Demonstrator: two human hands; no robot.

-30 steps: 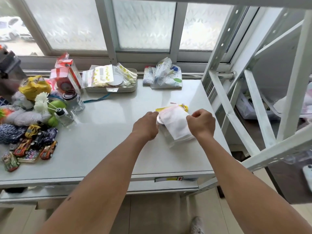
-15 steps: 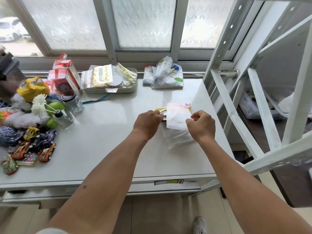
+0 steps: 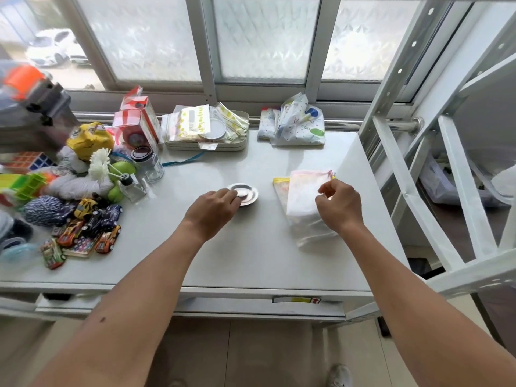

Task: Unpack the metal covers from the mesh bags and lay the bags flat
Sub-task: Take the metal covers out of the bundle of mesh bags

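Observation:
A round shiny metal cover [image 3: 247, 193] rests on the white table [image 3: 195, 247], left of the bags. My left hand [image 3: 213, 210] has its fingertips pinched on the cover's near-left edge. A white mesh bag with a pink drawstring top [image 3: 303, 192] lies on the table over a second mesh bag with a yellow top [image 3: 280, 183]. My right hand [image 3: 339, 205] hovers over the pink-topped bag's right side, fingers curled and pinching its fabric. Whether anything is inside the bags cannot be seen.
A heap of toys, toy cars [image 3: 86, 227], a glass jar [image 3: 149, 163] and green balls crowds the table's left side. A tray of packets [image 3: 206, 129] and a patterned cloth bundle [image 3: 293, 121] sit by the window. A white metal rack [image 3: 418, 163] stands to the right.
My left hand pulled the metal cover out of the bag and carried it left down onto the table. The bag now lies flatter under my right hand.

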